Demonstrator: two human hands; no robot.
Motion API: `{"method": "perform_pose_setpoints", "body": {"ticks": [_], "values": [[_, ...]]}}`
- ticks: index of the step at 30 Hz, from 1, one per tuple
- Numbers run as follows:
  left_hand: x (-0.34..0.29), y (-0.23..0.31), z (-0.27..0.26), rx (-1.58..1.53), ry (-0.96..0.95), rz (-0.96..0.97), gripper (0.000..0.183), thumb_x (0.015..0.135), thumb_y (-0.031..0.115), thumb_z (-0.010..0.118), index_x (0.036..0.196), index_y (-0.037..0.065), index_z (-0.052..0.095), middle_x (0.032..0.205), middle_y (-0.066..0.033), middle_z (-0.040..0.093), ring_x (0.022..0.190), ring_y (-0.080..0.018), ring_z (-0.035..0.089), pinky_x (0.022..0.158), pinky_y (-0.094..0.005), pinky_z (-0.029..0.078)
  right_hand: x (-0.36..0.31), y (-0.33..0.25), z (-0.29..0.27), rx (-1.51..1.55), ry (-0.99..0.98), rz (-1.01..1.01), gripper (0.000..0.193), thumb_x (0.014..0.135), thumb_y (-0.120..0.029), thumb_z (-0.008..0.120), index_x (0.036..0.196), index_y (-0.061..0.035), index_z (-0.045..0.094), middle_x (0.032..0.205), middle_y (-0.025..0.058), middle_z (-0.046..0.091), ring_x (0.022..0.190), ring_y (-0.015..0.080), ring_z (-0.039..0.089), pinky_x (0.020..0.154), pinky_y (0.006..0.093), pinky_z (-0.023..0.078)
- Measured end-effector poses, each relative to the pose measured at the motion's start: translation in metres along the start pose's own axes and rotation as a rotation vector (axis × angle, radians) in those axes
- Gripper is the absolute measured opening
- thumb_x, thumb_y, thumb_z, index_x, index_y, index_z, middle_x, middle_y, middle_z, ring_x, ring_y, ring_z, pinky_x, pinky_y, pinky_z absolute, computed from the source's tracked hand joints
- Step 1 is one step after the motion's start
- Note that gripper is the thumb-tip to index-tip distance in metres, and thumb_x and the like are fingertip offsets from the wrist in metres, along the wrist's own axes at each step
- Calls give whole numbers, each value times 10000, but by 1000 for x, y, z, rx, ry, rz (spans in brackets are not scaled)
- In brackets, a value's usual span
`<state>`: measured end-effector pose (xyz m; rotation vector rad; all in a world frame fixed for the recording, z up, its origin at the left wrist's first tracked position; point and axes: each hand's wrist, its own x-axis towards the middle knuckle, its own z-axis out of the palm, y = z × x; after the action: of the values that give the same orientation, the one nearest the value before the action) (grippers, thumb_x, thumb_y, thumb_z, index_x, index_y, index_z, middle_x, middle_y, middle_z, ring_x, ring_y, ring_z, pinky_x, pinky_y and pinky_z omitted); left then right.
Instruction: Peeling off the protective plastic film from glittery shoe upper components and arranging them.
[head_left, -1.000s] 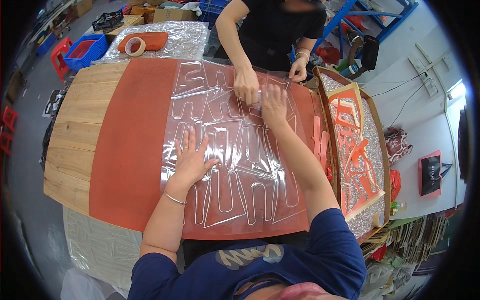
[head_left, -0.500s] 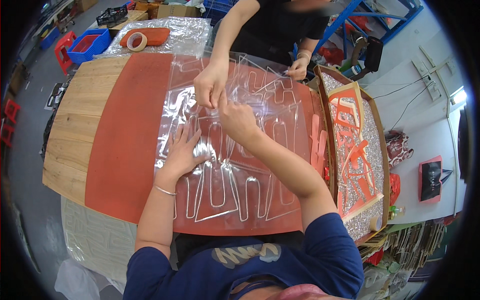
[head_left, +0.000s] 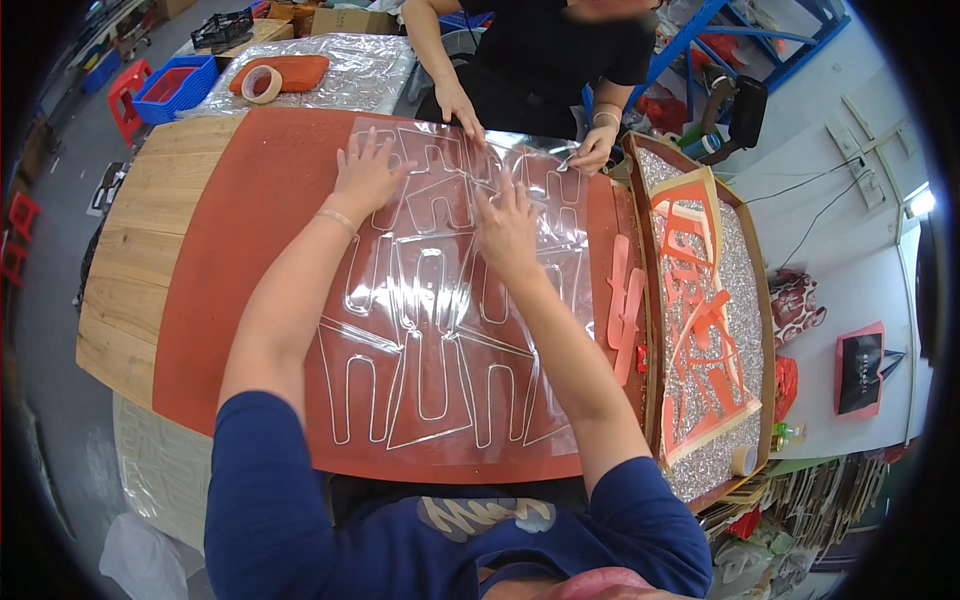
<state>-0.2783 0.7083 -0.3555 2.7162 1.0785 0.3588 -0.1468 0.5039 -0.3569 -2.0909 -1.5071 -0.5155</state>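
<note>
Left fingers [head_left: 371, 146], right fingers [head_left: 508, 192], on clear plastic sheet [head_left: 448, 300]

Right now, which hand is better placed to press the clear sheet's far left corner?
Your left hand, likely: it's near that corner; your right hand is farther across the clear plastic sheet.

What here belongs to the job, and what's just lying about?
Seems part of it:
- clear sheet, touched by left hand and right hand
- red mat beneath

Seems just lying about:
- blue baskets
- red stool
- pink bag
</note>
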Motion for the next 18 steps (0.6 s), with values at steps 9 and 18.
{"method": "perform_pose_setpoints", "body": {"ticks": [9,18], "values": [[44,5,31,167,-52,-51,646,917,568,359,1451,205,362,1517,-105,303,1377,-295,299,1075,-561,216,-36,-23,31,-109,-245,149,369,916,-238,515,1258,-103,538,1348,186,495,1284,447,389,1029,681,216],[85,28,58,432,59,-147,516,965,417,316,1431,215,408,1384,-138,481,1282,-309,416,977,-513,293,-86,-57,-17,76,-198,104,417,871,-97,535,1282,-28,522,1333,216,497,1234,480,426,1064,594,260]]}}
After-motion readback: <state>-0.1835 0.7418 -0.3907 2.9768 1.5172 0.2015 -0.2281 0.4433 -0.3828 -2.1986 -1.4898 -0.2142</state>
